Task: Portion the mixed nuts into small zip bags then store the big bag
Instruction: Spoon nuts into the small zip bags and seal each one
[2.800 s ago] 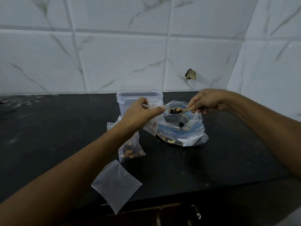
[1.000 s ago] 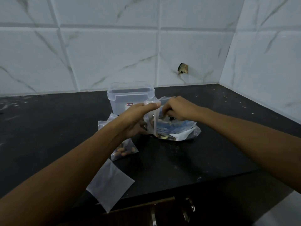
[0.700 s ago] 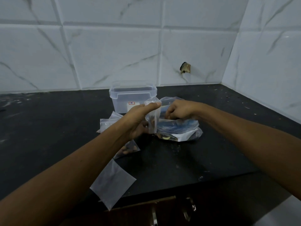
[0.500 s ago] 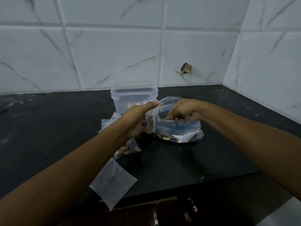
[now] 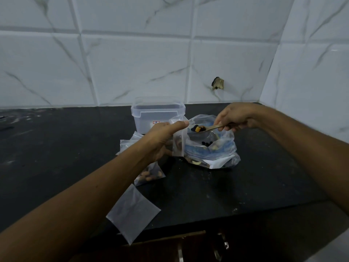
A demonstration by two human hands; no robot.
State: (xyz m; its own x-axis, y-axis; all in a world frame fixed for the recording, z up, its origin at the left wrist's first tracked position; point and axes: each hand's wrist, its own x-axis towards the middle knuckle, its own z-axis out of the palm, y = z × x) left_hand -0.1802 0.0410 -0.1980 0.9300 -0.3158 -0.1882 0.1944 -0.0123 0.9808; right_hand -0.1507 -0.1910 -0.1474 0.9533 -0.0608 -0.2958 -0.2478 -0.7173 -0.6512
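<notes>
My left hand [image 5: 162, 137] grips a small clear zip bag [image 5: 178, 140] upright by its top edge, just left of the big bag of mixed nuts [image 5: 211, 148], which sits open on the black counter [image 5: 56, 148]. My right hand [image 5: 236, 116] holds a spoon [image 5: 209, 128] loaded with nuts and dark pieces, level above the big bag and right beside the small bag's mouth. A filled small bag [image 5: 149, 173] lies partly under my left forearm. An empty small bag [image 5: 132, 212] lies flat at the counter's front edge.
A clear lidded plastic container [image 5: 157, 114] stands behind the bags against the white tiled wall. Another small bag [image 5: 128, 144] peeks out behind my left wrist. A drawer front with metal handles [image 5: 221, 246] shows below the counter edge.
My right hand has come up out of the big bag with a loaded spoon, now held beside the small bag's mouth. My left hand keeps the small bag upright in the same place.
</notes>
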